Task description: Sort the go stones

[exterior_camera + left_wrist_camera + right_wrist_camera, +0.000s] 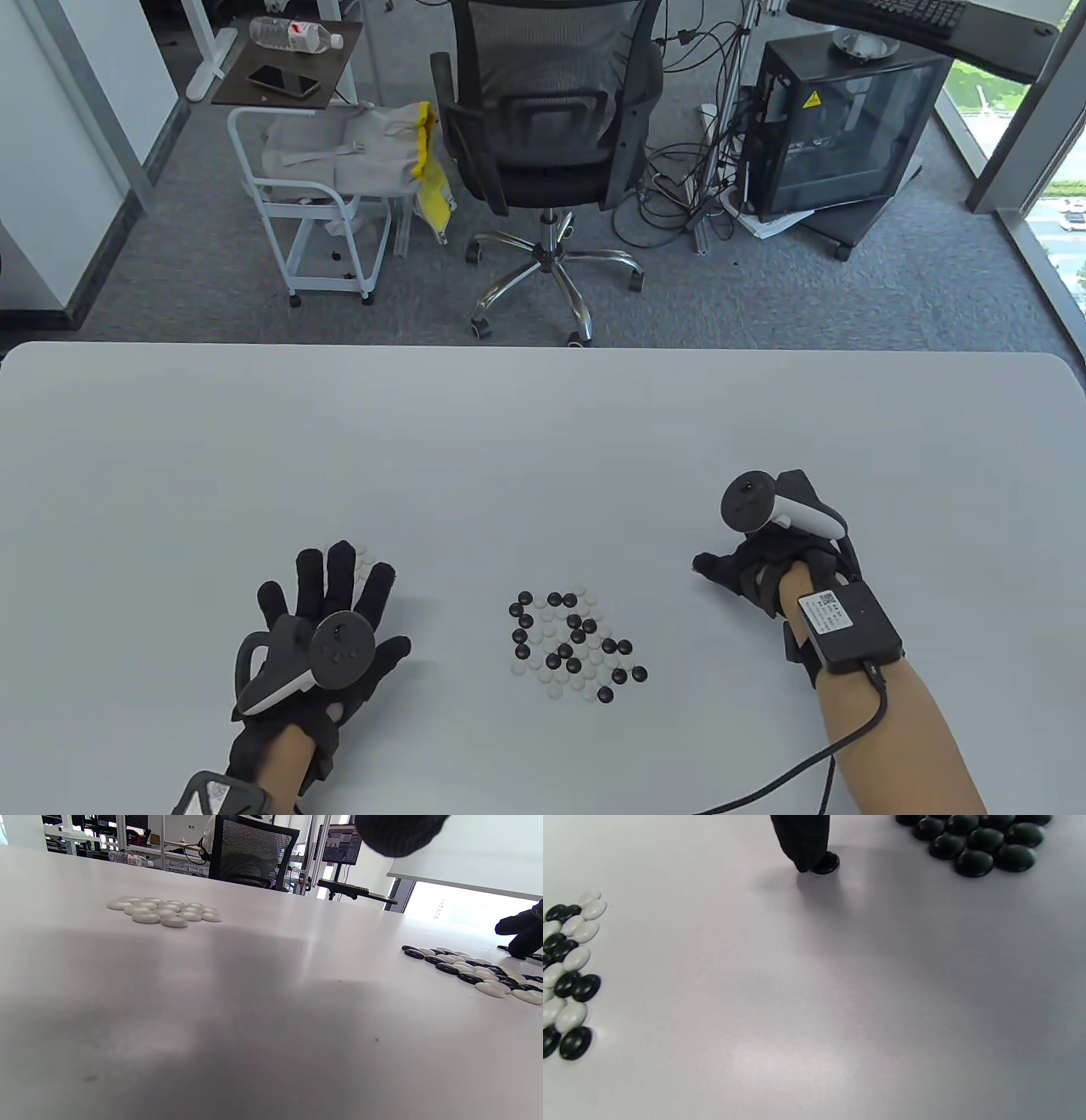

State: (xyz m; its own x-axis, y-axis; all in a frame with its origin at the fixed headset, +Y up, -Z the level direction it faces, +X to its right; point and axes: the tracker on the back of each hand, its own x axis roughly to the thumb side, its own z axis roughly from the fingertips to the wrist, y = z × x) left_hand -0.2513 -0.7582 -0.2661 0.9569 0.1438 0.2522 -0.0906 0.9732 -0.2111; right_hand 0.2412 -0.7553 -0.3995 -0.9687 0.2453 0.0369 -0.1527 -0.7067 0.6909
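Lighting: bright, even daylight; windows at the right edge blow out to white in the table view and in my left wrist view. Shadows: soft and grey on the desk [543,441], under my left hand [327,628] and below my fingertip [802,844]. Glare: pale sheen patches on the desk in both wrist views. Focus: foreground desk soft in the wrist views. Distortion: wide-angle bending of the desk's far edge.

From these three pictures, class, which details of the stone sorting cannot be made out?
- Black stone group: top edge cuts it in the right wrist view; right hand hides it from above.
- White stone group: left hand mostly covers it in the table view.
- Mixed pile: exact count too small.
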